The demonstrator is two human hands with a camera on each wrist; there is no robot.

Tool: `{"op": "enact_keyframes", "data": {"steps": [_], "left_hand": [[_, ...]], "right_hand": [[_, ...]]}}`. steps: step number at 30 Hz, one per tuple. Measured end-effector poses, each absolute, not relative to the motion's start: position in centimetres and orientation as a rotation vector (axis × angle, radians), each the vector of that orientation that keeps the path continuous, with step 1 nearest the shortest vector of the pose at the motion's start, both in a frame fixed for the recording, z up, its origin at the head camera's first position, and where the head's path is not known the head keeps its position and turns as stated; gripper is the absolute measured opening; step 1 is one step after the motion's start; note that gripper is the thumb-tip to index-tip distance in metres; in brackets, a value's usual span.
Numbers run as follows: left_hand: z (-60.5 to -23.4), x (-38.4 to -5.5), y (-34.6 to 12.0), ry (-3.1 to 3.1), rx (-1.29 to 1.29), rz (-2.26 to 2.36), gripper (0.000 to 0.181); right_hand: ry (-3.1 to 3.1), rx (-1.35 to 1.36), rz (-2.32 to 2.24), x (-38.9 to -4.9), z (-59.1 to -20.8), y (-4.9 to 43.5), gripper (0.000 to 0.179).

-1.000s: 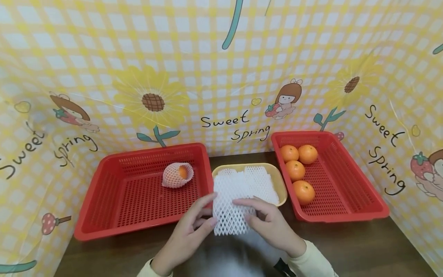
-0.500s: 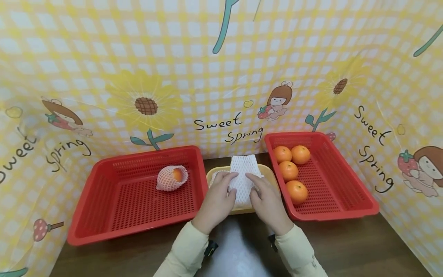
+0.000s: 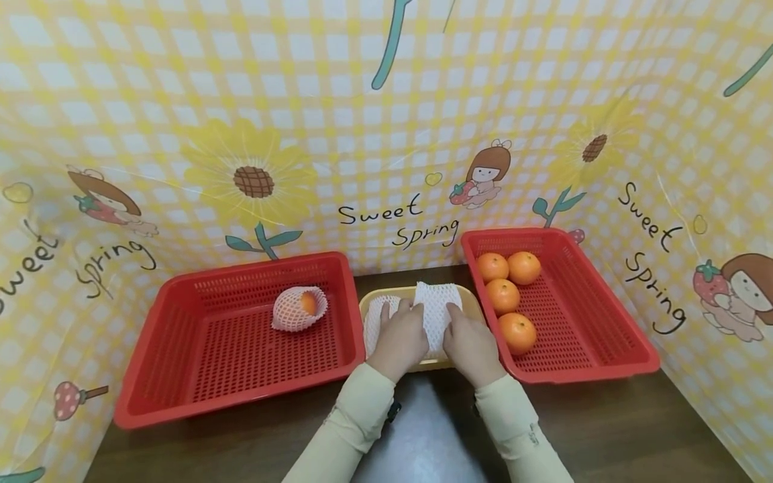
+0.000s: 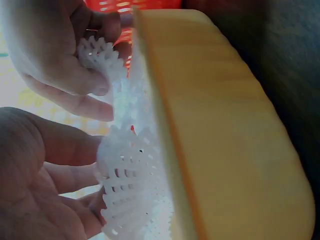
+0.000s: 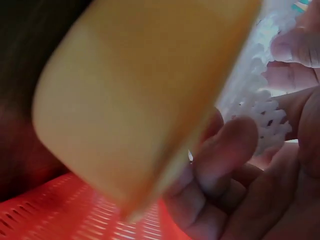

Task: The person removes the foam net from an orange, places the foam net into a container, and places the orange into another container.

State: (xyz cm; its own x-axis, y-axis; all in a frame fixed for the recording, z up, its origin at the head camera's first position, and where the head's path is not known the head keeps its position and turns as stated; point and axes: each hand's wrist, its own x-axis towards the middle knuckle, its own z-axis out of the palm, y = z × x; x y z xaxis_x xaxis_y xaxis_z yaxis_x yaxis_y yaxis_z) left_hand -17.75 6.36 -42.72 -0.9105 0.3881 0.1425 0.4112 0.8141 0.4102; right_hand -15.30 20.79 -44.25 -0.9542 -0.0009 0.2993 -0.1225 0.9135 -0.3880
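White foam fruit nets (image 3: 437,305) lie in a shallow yellow tray (image 3: 365,305) between the two red baskets. My left hand (image 3: 401,342) reaches over the tray's near side and pinches a net's left edge. Opposite it, my right hand (image 3: 474,345) has its thumb and bent fingers on the right edge of the net. In the left wrist view the net's scalloped open end (image 4: 125,170) shows between the two hands, beside the tray's outer wall (image 4: 225,115). My right thumb (image 5: 232,147) lies close to the tray rim in the right wrist view. Wrists hide part of the tray.
In the left red basket (image 3: 241,402) sits an orange in a pinkish foam net (image 3: 296,310). The right red basket (image 3: 594,335) holds several bare oranges (image 3: 517,333) along its left side. A yellow checked cloth (image 3: 362,134) stands behind the dark table (image 3: 634,429).
Both hands have carried the foam net from in front of the tray forward over it and lowered it in. The net has since shifted slightly right, baring another net at left.
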Motion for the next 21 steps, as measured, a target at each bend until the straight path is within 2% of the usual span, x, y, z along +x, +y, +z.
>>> {"op": "enact_keyframes", "data": {"steps": [4,8,11,14,16,19,21], "left_hand": [[-43.5,-18.0,6.8,-2.959,-0.632,-0.496,0.019],[-44.4,-18.2,6.8,-2.959,-0.620,-0.375,0.011],[-45.0,-18.2,6.6,-2.971,-0.617,-0.348,0.018],[-45.4,-18.3,6.4,-3.021,-0.613,-0.395,0.031],[-45.6,-18.4,6.3,-3.064,-0.604,-0.464,0.039],[-45.8,-18.5,6.1,-3.116,-0.589,-0.584,0.047],[-46.1,-18.7,6.1,-3.141,-0.592,-0.626,0.049]], "right_hand": [[-2.833,0.078,0.493,-15.7,-44.8,20.9,0.032],[-2.820,0.051,0.319,-15.9,-45.3,20.7,0.016],[-2.776,0.034,0.164,-16.0,-45.8,20.4,0.005],[-2.761,0.045,0.050,-16.4,-46.0,20.1,0.015],[-2.778,0.076,0.010,-16.8,-45.9,19.9,0.014],[-2.847,0.139,0.036,-17.3,-46.1,19.8,0.002],[-2.912,0.162,0.099,-17.6,-46.4,19.9,0.016]]}}
